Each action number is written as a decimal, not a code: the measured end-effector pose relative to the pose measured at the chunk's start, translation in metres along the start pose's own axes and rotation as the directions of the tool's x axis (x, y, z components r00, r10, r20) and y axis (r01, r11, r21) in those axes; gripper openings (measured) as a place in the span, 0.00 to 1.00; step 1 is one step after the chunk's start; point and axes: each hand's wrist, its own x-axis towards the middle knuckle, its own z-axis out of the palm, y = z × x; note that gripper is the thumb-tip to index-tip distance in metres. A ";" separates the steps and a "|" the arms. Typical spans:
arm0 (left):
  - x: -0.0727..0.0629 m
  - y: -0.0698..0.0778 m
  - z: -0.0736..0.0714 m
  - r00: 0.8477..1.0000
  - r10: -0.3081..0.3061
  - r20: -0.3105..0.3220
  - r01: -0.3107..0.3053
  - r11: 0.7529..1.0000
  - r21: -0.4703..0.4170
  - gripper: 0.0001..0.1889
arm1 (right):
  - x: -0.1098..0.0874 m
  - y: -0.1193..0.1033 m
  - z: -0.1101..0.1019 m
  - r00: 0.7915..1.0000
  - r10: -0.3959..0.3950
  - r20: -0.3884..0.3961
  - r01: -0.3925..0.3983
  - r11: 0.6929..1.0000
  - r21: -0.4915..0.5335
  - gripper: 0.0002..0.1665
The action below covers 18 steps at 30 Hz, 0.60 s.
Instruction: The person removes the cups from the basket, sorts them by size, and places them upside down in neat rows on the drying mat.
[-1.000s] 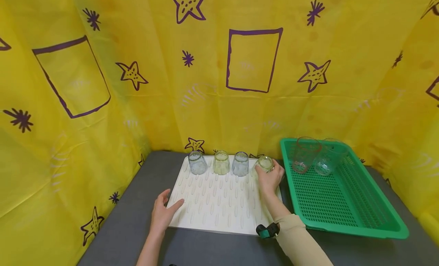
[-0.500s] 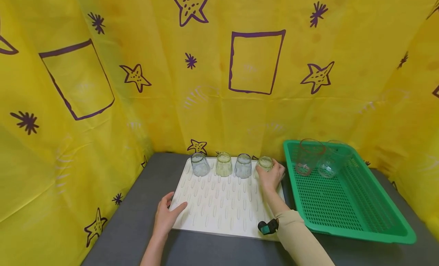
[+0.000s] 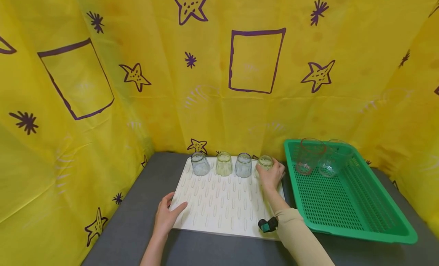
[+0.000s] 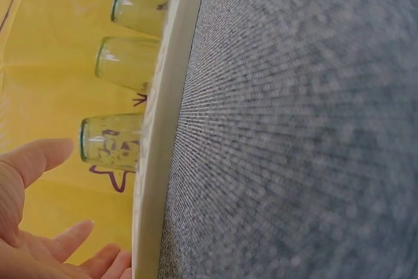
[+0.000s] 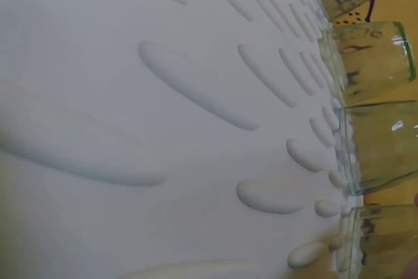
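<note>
Right hand (image 3: 271, 177): fingers pinching green-tinted glass (image 3: 265, 162) near far right corner of white tray (image 3: 219, 219). Left hand (image 3: 165, 217): fingers spread. Best keep glass level, clear of blue-tinted glass (image 3: 243, 167).

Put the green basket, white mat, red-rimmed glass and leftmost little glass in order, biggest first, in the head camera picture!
1. Green basket and white mat: biggest, but too alike to rank
2. Red-rimmed glass
3. Leftmost little glass: smallest
</note>
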 end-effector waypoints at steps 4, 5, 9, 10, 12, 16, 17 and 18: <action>0.000 0.000 0.000 1.000 0.003 0.007 -0.003 1.000 -0.003 0.41 | -0.001 -0.001 0.000 1.000 0.007 -0.004 -0.007 1.000 -0.002 0.41; 0.000 0.000 0.000 1.000 0.004 0.008 -0.004 1.000 -0.001 0.41 | -0.001 -0.001 0.000 1.000 0.011 -0.003 -0.011 1.000 0.000 0.41; 0.000 -0.001 0.000 1.000 0.004 0.015 -0.004 1.000 0.006 0.41 | -0.001 -0.003 -0.001 1.000 0.025 0.002 -0.025 1.000 0.014 0.41; 0.000 -0.001 0.001 1.000 0.003 0.016 -0.004 1.000 0.007 0.41 | -0.001 -0.003 -0.001 1.000 0.025 0.002 -0.025 1.000 0.019 0.41; 0.001 0.000 0.000 1.000 0.002 0.017 -0.002 1.000 0.006 0.41 | -0.001 -0.004 -0.002 1.000 0.024 0.000 -0.024 0.999 0.031 0.41; 0.001 0.000 0.000 1.000 0.002 0.018 -0.002 1.000 0.000 0.41 | -0.002 -0.005 -0.001 1.000 0.004 -0.019 -0.003 0.998 0.055 0.40; 0.001 -0.001 0.000 1.000 0.002 0.019 -0.002 1.000 0.000 0.41 | -0.003 -0.005 -0.001 1.000 -0.002 -0.025 0.004 0.998 0.063 0.40; 0.001 -0.001 0.000 1.000 0.003 0.020 -0.003 1.000 -0.001 0.41 | -0.005 -0.005 -0.001 1.000 -0.011 -0.030 0.013 0.997 0.075 0.40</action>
